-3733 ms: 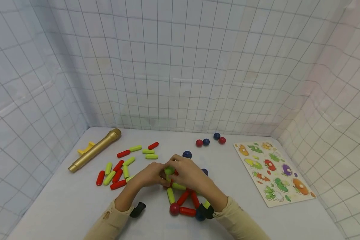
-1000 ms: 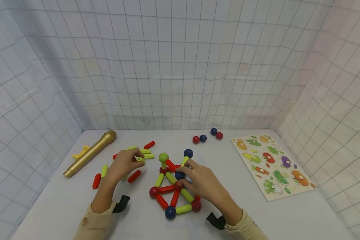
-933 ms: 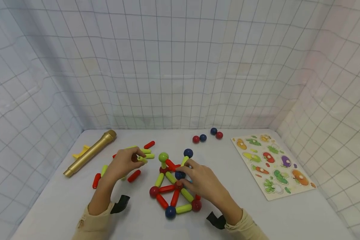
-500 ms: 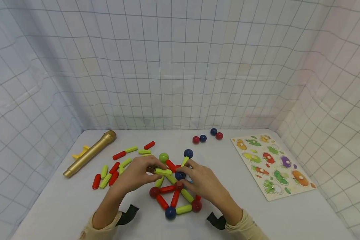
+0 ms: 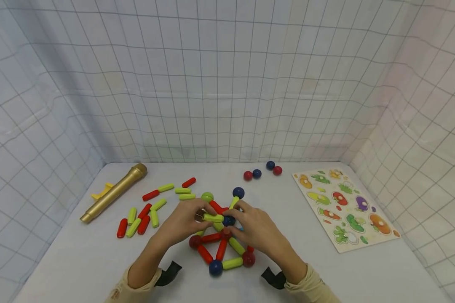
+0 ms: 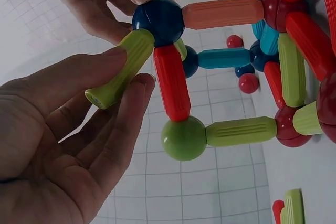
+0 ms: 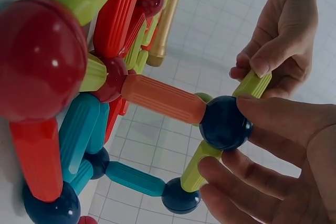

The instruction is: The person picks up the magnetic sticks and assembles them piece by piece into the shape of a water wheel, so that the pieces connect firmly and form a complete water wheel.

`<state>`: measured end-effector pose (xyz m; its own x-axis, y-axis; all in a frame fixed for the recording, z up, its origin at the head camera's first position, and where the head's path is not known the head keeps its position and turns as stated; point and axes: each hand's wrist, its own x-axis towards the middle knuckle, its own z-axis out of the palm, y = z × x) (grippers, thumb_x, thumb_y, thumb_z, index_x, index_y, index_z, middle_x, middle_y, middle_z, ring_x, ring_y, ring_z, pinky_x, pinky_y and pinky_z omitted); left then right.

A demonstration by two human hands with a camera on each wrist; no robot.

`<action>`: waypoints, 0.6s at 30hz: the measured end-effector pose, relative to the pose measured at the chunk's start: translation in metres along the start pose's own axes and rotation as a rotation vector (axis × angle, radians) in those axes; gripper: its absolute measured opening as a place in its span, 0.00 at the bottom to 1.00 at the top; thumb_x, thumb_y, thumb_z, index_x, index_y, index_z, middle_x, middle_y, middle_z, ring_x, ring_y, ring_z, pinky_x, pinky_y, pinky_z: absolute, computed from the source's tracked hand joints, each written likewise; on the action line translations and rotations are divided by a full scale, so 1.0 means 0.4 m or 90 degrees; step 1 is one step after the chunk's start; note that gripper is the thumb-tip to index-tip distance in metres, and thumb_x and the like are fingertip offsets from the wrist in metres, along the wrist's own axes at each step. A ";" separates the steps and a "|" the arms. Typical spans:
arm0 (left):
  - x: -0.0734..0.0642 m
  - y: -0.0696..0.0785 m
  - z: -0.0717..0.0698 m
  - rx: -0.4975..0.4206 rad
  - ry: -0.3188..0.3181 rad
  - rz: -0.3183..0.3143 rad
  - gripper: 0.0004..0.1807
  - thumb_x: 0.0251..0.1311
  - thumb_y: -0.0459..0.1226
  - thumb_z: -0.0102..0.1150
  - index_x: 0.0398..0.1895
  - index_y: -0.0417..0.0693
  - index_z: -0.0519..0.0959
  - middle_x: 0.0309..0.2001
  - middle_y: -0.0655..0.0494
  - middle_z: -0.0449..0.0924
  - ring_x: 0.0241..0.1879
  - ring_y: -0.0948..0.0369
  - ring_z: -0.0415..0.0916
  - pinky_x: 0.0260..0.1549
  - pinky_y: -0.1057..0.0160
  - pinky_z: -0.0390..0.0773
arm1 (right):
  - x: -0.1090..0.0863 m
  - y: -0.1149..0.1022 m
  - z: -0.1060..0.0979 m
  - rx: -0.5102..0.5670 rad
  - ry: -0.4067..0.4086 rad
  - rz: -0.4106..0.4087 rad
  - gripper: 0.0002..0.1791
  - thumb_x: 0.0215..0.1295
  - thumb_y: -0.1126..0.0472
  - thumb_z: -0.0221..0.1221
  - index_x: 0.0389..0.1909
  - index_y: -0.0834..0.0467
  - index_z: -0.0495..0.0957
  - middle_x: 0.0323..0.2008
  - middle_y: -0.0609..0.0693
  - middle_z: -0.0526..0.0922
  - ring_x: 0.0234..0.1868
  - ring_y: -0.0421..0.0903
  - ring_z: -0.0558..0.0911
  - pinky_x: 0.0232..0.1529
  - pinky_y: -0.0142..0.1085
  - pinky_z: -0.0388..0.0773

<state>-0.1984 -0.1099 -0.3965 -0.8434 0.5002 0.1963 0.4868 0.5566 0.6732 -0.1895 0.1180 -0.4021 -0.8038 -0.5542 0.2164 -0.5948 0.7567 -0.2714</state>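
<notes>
My left hand (image 5: 183, 221) pinches a yellow-green magnetic rod (image 6: 119, 74) between thumb and fingers. One end of the rod meets a dark blue ball (image 6: 159, 20), and its other end points outward. That ball sits on top of an upright orange rod (image 7: 164, 98), and my right hand (image 5: 259, 227) grips it between thumb and fingers. A red rod (image 6: 172, 82) links the blue ball to a green ball (image 6: 184, 138), itself on an upright yellow-green rod (image 6: 241, 131). Below spreads a base of red and yellow-green rods joined by balls, including a red ball (image 5: 248, 259).
Loose red and yellow-green rods lie to the left, among them a red rod (image 5: 122, 228). Beyond them are a gold toy microphone (image 5: 115, 193) and a yellow piece (image 5: 105, 190). Loose balls (image 5: 257, 173) sit at the back; a vegetable puzzle board (image 5: 343, 210) lies right.
My left hand has carried the yellow-green rod rightward from the loose pile to the blue ball. Over the last second my right hand has stayed at that ball. Earlier, both hands were together around the green ball.
</notes>
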 end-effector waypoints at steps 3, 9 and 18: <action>-0.010 -0.005 -0.024 0.009 -0.028 -0.004 0.16 0.54 0.33 0.69 0.47 0.47 0.80 0.44 0.55 0.83 0.42 0.60 0.82 0.43 0.66 0.82 | 0.001 -0.003 0.001 -0.005 0.006 -0.006 0.21 0.58 0.52 0.68 0.54 0.48 0.81 0.45 0.48 0.79 0.33 0.38 0.78 0.34 0.25 0.77; -0.034 -0.064 -0.117 0.072 0.001 -0.117 0.15 0.58 0.36 0.66 0.49 0.45 0.80 0.44 0.51 0.83 0.40 0.58 0.81 0.40 0.62 0.82 | 0.003 -0.005 0.006 -0.017 0.020 -0.009 0.22 0.58 0.51 0.69 0.53 0.48 0.81 0.45 0.48 0.79 0.30 0.37 0.77 0.31 0.23 0.75; -0.019 -0.230 -0.087 0.180 -0.122 -0.374 0.21 0.51 0.38 0.71 0.47 0.39 0.78 0.40 0.47 0.80 0.36 0.57 0.75 0.36 0.57 0.78 | 0.000 -0.009 0.006 -0.019 0.013 0.003 0.21 0.58 0.51 0.68 0.54 0.48 0.81 0.44 0.48 0.79 0.29 0.36 0.75 0.28 0.23 0.72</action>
<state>-0.2449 -0.1881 -0.4350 -0.9436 0.1559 -0.2919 0.0228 0.9106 0.4127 -0.1871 0.1144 -0.4034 -0.8062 -0.5433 0.2343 -0.5897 0.7697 -0.2445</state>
